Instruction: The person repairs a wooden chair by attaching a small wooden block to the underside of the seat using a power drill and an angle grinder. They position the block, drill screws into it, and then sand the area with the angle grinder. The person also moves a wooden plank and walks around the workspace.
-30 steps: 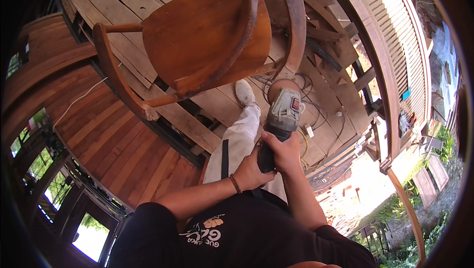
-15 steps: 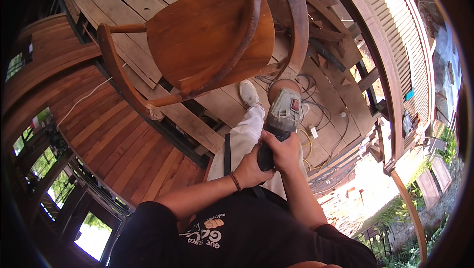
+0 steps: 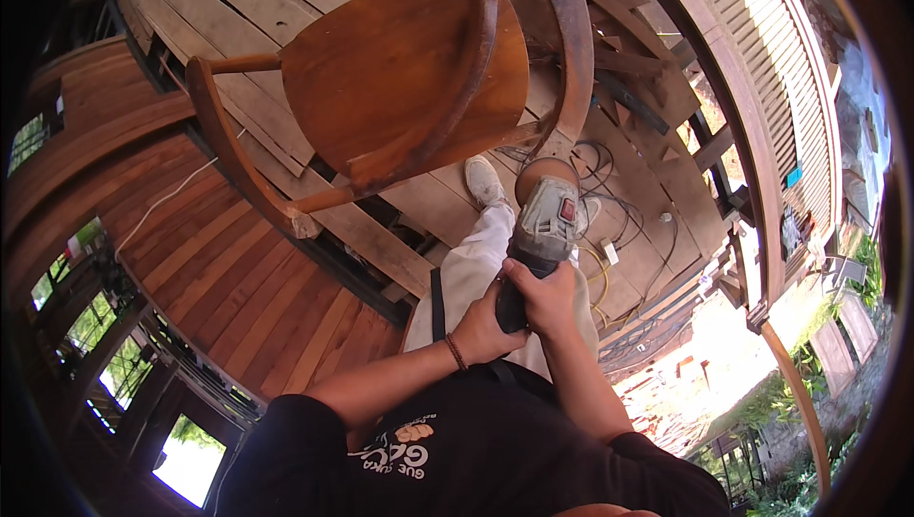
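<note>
Both my hands are wrapped round the black rear body of an angle grinder (image 3: 550, 214) with a dusty grey head and a red switch. My left hand (image 3: 484, 328) grips it low on the left side; my right hand (image 3: 546, 296) closes over it from the right, thumb on top. A round brown disc (image 3: 549, 172) at the grinder's far end is at or very near the end of a curved leg on a brown wooden chair (image 3: 400, 69). Whether disc and wood touch, I cannot tell. The chair lies tipped, its broad panel facing up.
Rough planks (image 3: 257, 3) with gaps make up the floor. Black cables (image 3: 609, 198) and a yellow cord (image 3: 600, 279) coil right of the grinder. Scrap wood (image 3: 628, 60) is heaped at the far right. Reddish boards (image 3: 238, 279) lie at left, a slatted rail (image 3: 762, 60) at right.
The grinder and both hands keep nearly the same place and grip. The whole view shifts very slightly.
</note>
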{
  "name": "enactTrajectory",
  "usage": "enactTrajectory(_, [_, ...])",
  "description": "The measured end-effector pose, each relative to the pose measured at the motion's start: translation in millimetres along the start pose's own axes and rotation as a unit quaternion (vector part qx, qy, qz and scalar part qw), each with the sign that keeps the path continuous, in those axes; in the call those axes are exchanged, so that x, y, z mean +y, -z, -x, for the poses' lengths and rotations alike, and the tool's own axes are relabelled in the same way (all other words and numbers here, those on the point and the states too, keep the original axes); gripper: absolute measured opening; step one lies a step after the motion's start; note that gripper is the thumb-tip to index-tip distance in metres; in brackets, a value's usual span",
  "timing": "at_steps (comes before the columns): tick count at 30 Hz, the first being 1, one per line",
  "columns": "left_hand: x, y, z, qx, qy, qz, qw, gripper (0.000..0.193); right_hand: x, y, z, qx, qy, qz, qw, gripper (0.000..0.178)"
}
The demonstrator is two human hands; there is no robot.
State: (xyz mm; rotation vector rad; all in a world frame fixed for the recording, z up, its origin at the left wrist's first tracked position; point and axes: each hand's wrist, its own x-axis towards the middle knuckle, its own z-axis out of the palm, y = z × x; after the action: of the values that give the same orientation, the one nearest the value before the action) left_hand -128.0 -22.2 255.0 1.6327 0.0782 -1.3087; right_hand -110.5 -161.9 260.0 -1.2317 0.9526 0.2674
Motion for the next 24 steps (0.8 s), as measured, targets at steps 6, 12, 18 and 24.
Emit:
enactTrajectory(6, [6, 5, 1, -0.005, -0.001, -0.012, 1.0, 0.076, 15, 4, 1, 0.008, -0.016, 0.009, 1.0, 0.026])
enactTrajectory(12, [-1, 3, -2, 0.004, -0.025, 0.008, 1.0, 0.072, 12, 4, 0, 0.004, -0.014, 0.0, 1.0, 0.026])
enactTrajectory(18, [18, 4, -5, -0.023, 0.0, -0.001, 1.0, 0.073, 3, 5, -2, 0.031, -0.007, -0.037, 0.999, 0.027])
enactTrajectory(24, [34, 3, -1, -0.023, -0.003, -0.009, 1.0, 0.074, -33, 8, -4, -0.009, -0.072, -0.029, 0.997, 0.032])
